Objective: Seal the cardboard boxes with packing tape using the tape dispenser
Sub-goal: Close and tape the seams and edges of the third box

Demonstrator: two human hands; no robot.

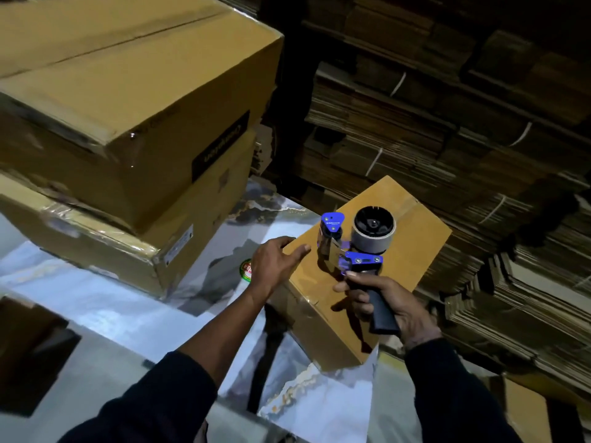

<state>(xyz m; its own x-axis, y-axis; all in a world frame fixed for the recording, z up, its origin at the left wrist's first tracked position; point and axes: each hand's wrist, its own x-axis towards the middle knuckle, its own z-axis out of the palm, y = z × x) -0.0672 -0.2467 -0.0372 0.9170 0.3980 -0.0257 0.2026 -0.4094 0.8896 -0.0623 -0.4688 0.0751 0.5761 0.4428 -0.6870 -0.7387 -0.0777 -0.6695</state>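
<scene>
A small cardboard box (412, 238) stands on the table at centre right. My right hand (387, 302) grips the black handle of a blue tape dispenser (358, 247), which is held upright above the box top with its tape roll on the right side. My left hand (275, 263) hovers with fingers relaxed at the box's left top edge, close to the dispenser's front; whether it touches the box is unclear. Two large cardboard boxes (128, 100) are stacked at the left, the lower one (105, 241) shiny with tape along its edges.
The table (105, 302) has a glossy marbled surface. Stacks of flattened, strapped cardboard (463, 123) fill the dark shelving behind and to the right. A round green and red sticker (246, 270) lies on the table by my left wrist. A dark object (28, 353) sits at lower left.
</scene>
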